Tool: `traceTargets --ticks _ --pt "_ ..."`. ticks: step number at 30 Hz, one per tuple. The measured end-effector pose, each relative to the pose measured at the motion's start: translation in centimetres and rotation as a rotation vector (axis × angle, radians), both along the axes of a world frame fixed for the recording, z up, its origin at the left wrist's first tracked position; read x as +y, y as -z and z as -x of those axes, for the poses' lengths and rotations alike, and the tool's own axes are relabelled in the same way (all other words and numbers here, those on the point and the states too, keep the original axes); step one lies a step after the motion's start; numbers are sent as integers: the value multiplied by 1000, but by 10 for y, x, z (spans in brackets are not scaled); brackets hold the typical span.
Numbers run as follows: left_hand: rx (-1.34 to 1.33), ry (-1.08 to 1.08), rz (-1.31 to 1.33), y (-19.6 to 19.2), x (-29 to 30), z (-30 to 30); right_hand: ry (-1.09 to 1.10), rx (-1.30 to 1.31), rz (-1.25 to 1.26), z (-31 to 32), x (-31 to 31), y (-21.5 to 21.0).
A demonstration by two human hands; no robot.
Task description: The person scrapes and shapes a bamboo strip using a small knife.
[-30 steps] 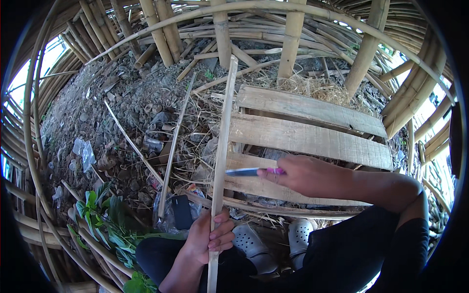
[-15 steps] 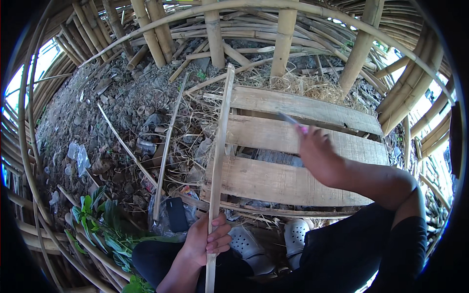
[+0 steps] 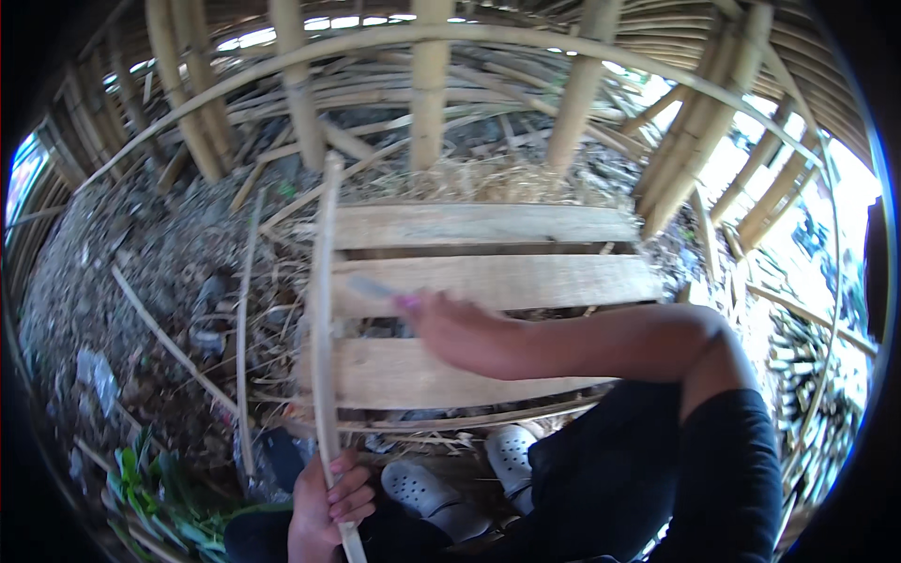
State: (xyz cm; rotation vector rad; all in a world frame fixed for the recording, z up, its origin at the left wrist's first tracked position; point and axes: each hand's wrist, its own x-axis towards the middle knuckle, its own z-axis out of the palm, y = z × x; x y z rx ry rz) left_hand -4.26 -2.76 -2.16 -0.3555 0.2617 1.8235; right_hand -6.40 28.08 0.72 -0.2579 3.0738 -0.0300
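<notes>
My left hand (image 3: 324,505) is closed around the lower part of a long, pale bamboo strip (image 3: 325,310). The strip stands out away from me, its far end passing the left side of a low platform of wooden planks (image 3: 488,225). In my right hand (image 3: 460,333) is a knife (image 3: 374,287) with a pink handle, its blade blurred by motion. The blade points left toward the strip, with a small gap between them, over the middle plank.
Two thin bamboo strips (image 3: 246,347) lie left of the platform on stony, littered ground. Green leaves (image 3: 160,497) and a dark phone-like slab (image 3: 282,458) are at the lower left. Bamboo posts (image 3: 430,94) rise beyond the planks. My grey clogs (image 3: 427,497) are below.
The view has swung to the right, so the scene sits further left. My right hand has brought the knife leftward, much closer to the bamboo strip. My left hand keeps its grip.
</notes>
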Motion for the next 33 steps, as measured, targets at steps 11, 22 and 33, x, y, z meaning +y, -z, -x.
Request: traceTargets --ticks 11,22,33 --pt "20 -61 -16 -10 6 -16 -132 5 -268 7 7 -15" --pt "13 -19 57 1 8 -7 247 -198 -335 -31 7 -41" --pt "43 -21 16 -2 6 -5 -103 243 -332 45 25 -24"
